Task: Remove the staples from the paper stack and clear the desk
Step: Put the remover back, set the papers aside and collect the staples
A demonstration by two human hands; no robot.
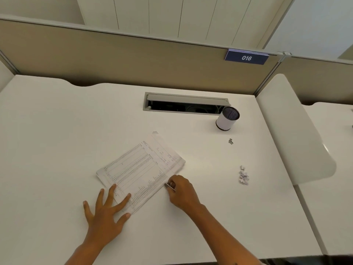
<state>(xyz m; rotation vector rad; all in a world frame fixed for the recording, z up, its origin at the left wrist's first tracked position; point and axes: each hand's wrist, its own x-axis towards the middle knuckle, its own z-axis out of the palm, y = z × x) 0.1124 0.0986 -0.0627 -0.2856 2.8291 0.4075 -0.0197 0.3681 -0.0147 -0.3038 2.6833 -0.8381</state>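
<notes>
A stack of printed paper (pixel 141 169) lies at an angle in the middle of the white desk (pixel 57 131). My left hand (pixel 106 213) presses flat on its near corner, fingers spread. My right hand (pixel 181 191) is curled at the stack's right edge and grips a small metal tool (pixel 170 185) whose tip touches the paper. A little pile of pulled staples (pixel 243 176) lies on the desk to the right.
A white mesh-topped cup (pixel 227 118) stands at the back right beside an open cable tray (pixel 185 104). A small metal clip-like piece (pixel 230 141) lies in front of the cup. A beige partition bounds the back, a white divider (pixel 292 131) the right side.
</notes>
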